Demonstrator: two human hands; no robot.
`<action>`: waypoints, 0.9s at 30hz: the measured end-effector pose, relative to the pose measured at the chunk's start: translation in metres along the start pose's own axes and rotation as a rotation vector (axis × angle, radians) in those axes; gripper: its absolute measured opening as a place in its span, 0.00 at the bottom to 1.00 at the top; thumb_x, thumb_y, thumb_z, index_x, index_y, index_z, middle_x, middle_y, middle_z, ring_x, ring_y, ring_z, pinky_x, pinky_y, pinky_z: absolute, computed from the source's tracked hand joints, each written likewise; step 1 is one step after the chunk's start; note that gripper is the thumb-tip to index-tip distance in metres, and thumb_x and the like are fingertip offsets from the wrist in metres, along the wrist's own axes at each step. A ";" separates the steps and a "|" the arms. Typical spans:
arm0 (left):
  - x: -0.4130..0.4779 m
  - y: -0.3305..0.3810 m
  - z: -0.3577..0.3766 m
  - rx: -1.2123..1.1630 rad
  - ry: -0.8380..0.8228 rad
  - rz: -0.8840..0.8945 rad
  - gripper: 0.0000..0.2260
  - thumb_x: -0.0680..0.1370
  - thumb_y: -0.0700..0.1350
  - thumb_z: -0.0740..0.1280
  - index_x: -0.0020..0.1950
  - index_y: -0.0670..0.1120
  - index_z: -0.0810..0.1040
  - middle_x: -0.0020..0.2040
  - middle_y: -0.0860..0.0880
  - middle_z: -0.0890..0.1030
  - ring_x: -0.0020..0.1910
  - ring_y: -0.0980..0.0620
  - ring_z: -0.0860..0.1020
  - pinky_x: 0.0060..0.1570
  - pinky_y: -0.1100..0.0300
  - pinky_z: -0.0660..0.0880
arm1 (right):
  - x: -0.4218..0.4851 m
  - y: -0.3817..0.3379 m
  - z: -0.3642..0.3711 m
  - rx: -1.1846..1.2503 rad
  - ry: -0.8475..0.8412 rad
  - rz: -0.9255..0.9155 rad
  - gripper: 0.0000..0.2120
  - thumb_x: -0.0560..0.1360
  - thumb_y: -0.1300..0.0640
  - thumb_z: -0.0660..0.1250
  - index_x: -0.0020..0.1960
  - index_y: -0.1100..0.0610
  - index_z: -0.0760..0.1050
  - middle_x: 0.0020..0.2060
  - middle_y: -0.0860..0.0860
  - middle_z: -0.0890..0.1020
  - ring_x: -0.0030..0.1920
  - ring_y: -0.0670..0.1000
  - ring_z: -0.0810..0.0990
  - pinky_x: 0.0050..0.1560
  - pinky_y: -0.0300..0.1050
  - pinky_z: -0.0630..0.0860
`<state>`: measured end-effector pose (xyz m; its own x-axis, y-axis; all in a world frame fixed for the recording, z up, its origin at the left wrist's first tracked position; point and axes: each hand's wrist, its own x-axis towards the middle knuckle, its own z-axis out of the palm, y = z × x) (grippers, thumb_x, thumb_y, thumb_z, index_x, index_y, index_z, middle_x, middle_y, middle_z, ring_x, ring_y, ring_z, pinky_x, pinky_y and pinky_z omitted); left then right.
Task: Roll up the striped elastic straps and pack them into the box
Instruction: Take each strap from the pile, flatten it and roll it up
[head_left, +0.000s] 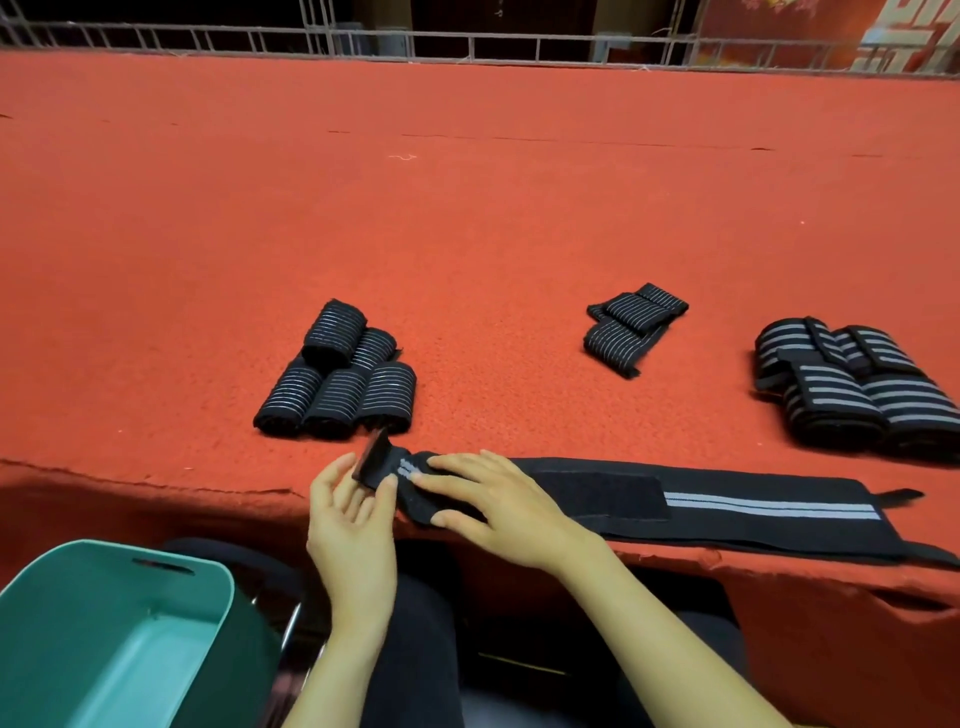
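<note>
Red felt tabletop (467, 208) spanning the whole view, serving as work surface; near edge used as the rolling line

Teal box (104, 634) at lower left, below the table edge beside the lap, open and apparently empty; placed within reach of the left hand for packing, not yet begun

Long strap (727, 506) laid flat along the near edge, running right from the hands, hook-and-loop patch and grey stripes facing up; flat lay likely chosen to keep the roll straight

Stack of wide-striped straps (852, 384) at far right, loosely folded, awaiting rolling by the look of it

Pile of five finished rolls (337, 374) left of centre, just beyond the hands, one roll resting atop the others; grouped near the box side, probably for transfer

Small folded pair of fine-striped straps (634, 325) between the two groups, well apart from both

Right hand (493, 504) pressed palm-down on the strap's left end, fingers spread, pinning the started roll

Left hand (348, 509) half open, thumb and fingertips pinching the upturned end tab (375, 460), apparently tucking it in to start a tight core
</note>
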<state>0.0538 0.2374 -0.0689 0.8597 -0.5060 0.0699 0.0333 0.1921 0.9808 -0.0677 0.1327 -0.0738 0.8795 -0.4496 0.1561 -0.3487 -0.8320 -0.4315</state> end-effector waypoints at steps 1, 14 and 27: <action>-0.002 0.000 0.004 0.007 -0.006 0.018 0.18 0.73 0.33 0.70 0.59 0.48 0.74 0.53 0.47 0.81 0.54 0.56 0.80 0.58 0.62 0.75 | 0.000 -0.001 0.000 0.001 -0.001 0.006 0.22 0.79 0.43 0.57 0.73 0.42 0.63 0.73 0.46 0.66 0.73 0.46 0.60 0.74 0.45 0.45; -0.006 -0.001 0.010 0.366 -0.123 0.302 0.10 0.78 0.45 0.65 0.59 0.49 0.78 0.53 0.59 0.81 0.53 0.65 0.78 0.52 0.76 0.69 | -0.021 0.011 -0.032 0.035 -0.064 0.170 0.20 0.79 0.45 0.61 0.70 0.48 0.70 0.72 0.43 0.67 0.71 0.44 0.62 0.71 0.41 0.56; -0.007 -0.006 0.021 0.430 -0.168 0.324 0.16 0.74 0.32 0.67 0.59 0.47 0.77 0.57 0.52 0.80 0.59 0.54 0.77 0.61 0.61 0.70 | -0.048 0.027 -0.043 0.048 -0.046 0.296 0.21 0.79 0.43 0.60 0.71 0.45 0.68 0.72 0.40 0.65 0.72 0.43 0.60 0.69 0.40 0.56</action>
<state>0.0369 0.2225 -0.0711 0.6971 -0.6119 0.3737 -0.4604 0.0176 0.8875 -0.1334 0.1175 -0.0543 0.7559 -0.6542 -0.0232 -0.5775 -0.6498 -0.4941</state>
